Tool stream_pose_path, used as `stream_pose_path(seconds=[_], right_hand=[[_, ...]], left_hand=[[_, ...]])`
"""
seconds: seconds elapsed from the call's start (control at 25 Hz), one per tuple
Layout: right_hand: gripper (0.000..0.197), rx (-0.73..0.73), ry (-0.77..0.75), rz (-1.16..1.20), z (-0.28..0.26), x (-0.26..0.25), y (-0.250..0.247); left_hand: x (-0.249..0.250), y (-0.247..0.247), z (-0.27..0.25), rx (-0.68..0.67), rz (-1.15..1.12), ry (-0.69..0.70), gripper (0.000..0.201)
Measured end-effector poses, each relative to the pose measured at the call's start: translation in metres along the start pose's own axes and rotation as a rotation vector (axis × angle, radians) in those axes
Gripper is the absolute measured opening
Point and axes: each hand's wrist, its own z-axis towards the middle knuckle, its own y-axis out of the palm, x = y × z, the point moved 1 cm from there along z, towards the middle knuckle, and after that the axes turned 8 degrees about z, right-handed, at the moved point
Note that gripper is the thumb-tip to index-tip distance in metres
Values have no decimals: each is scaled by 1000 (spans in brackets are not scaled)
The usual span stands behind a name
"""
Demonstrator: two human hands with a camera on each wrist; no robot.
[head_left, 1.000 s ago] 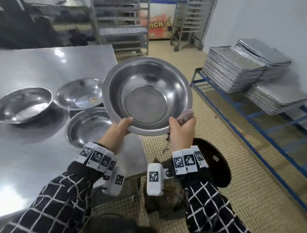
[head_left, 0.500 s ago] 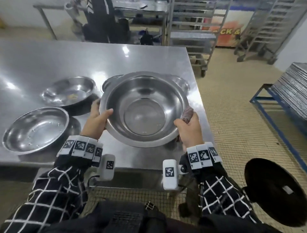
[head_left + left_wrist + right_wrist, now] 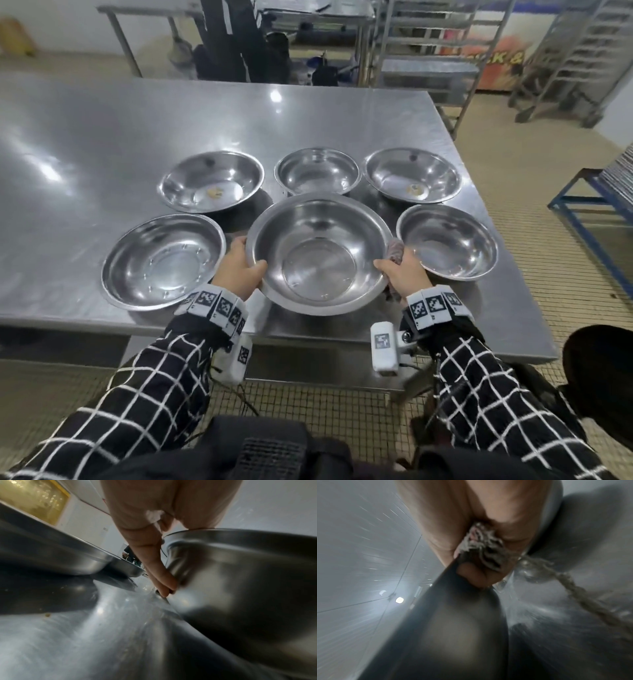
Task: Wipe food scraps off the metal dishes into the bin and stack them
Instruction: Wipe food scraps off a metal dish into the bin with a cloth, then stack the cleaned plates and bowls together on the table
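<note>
I hold a large metal bowl (image 3: 318, 253) over the near edge of the steel table (image 3: 102, 130), its inside free of scraps. My left hand (image 3: 239, 267) grips its left rim, thumb inside and fingers (image 3: 161, 577) under the wall of the bowl (image 3: 240, 588). My right hand (image 3: 400, 274) grips the right rim together with a grey-pink rag (image 3: 395, 250). The rag (image 3: 484, 550) is bunched between palm and fingers in the right wrist view. Several other bowls surround it; the far left bowl (image 3: 212, 181) and far right bowl (image 3: 412, 180) hold yellowish scraps.
A near left bowl (image 3: 161, 260), a far middle bowl (image 3: 317, 171) and a near right bowl (image 3: 447, 243) stand on the table. The black bin (image 3: 603, 377) is on the floor at the lower right. Racks and a blue frame (image 3: 589, 205) stand at the right.
The bowl has swung from over the bin at the right back above the table and come down lower, both hands still on its rim. My view turned left with it.
</note>
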Motion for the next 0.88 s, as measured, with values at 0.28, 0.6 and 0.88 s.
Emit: stream_pose_path(seconds=[0.28,0.6,0.88], right_hand=[[51,30,-14,-25,17,10,12],[32,198,-11,-237,-2,6,3],[34,278,-115,-240,3,21,3]], left_hand=[[-11,2,14,-37,43,7,52],[-11,0,20,8,-5,125,44],[-25,7,33,-9,55,70,57]])
